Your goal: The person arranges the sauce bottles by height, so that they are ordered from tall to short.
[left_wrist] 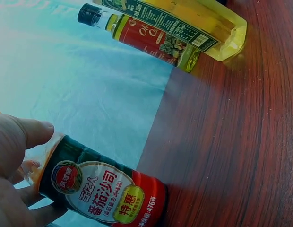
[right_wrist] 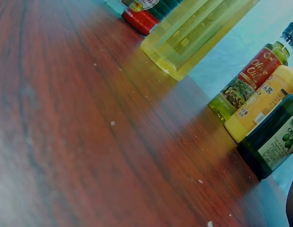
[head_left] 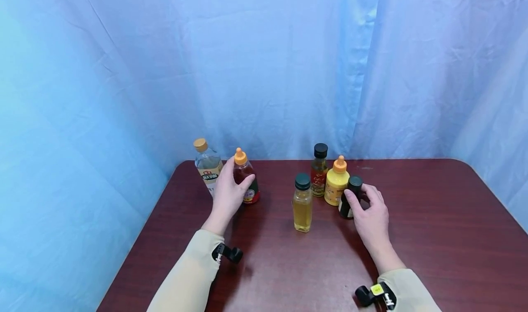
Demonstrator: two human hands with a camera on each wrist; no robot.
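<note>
Gripping the sauce bottle (left_wrist: pixel 108 182) left of the square oil bottle (head_left: pixel 303 211) with fingers of the left hand (head_left: pixel 227 190), the dark bottle (right_wrist: pixel 265 142) right of it with those of the right hand (head_left: pixel 373 216), leaving wide table (head_left: pixel 445 220) room toward the right edge.

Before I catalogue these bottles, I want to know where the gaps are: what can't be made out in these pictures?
Head view: the foot of the clear bottle, hidden behind the left hand.
Left wrist view: the cap of the yellow oil bottle, cut off by the top edge.
Right wrist view: the cap of the dark bottle, cut off by the right edge.
Head view: print on the yellow squeeze bottle, too small.
</note>
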